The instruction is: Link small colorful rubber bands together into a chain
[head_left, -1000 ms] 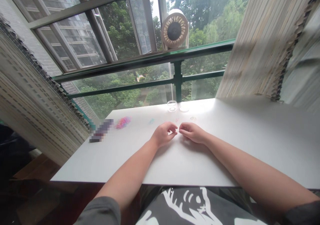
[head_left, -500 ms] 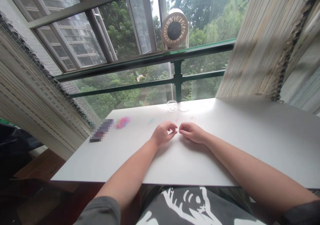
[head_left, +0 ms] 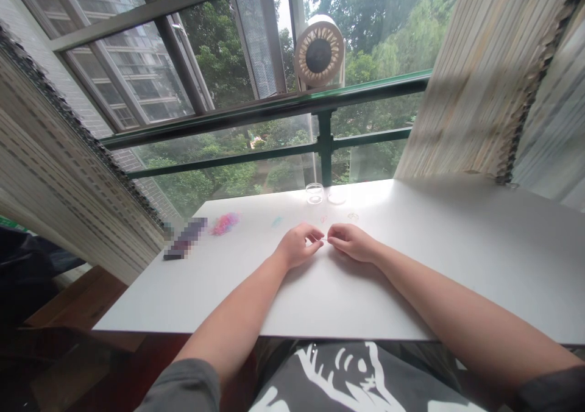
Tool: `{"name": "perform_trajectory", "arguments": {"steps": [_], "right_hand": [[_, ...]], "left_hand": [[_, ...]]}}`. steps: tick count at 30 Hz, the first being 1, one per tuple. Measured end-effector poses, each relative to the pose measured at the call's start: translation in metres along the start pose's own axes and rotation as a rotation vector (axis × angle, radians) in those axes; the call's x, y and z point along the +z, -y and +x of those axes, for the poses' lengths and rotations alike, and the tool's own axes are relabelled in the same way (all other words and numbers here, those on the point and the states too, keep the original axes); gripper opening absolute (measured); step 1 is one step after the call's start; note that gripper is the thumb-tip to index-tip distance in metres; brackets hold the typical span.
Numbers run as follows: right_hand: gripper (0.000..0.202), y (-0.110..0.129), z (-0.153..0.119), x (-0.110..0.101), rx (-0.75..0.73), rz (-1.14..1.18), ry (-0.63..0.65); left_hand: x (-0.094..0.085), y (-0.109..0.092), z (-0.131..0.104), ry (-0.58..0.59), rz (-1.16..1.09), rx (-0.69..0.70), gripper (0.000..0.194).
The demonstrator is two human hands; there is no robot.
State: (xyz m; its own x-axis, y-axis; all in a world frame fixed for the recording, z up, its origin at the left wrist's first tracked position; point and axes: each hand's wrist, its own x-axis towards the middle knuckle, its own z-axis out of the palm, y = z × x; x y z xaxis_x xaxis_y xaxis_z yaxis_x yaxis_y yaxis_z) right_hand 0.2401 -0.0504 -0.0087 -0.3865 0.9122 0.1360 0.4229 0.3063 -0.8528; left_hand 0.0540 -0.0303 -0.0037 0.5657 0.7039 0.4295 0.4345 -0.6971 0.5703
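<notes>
Both my hands rest on the white table (head_left: 411, 278), fingertips almost meeting. My left hand (head_left: 299, 245) and my right hand (head_left: 350, 242) each pinch one end of a tiny, thin, pale band (head_left: 325, 239); it is too small to see clearly. Just beyond the fingers lie a small pink band (head_left: 323, 219) and a pale ring (head_left: 353, 216). A loose blue band (head_left: 276, 221) lies to the left, and farther left sits a pink and purple pile of bands (head_left: 224, 223).
A small clear jar (head_left: 314, 193) and its lid (head_left: 337, 198) stand at the table's far edge. A dark blurred object (head_left: 185, 239) lies at the left. A round fan (head_left: 319, 52) sits on the green railing (head_left: 274, 110). Blinds hang on both sides.
My fingertips have drawn very slightly apart, so the thin band shows between them. Nothing else on the table has moved.
</notes>
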Motion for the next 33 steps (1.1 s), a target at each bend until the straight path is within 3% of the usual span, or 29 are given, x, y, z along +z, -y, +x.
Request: {"name": "perform_trajectory", "arguments": {"steps": [15,23,33], "right_hand": [[0.015,0.0026,-0.0005,-0.0004,0.002,-0.019,-0.010],[0.013,-0.0003,0.0005,-0.0019,-0.106,-0.089,-0.019],[0.014,0.0016,-0.0014,-0.0006,-0.041,-0.040,-0.002]], "left_hand": [[-0.0021,-0.0034,0.0005,-0.017,0.006,-0.024,0.012],[-0.0021,-0.0017,0.0005,-0.005,0.028,-0.030,0.013],[-0.0022,-0.0005,0.0001,0.002,0.049,-0.021,0.014]]}}
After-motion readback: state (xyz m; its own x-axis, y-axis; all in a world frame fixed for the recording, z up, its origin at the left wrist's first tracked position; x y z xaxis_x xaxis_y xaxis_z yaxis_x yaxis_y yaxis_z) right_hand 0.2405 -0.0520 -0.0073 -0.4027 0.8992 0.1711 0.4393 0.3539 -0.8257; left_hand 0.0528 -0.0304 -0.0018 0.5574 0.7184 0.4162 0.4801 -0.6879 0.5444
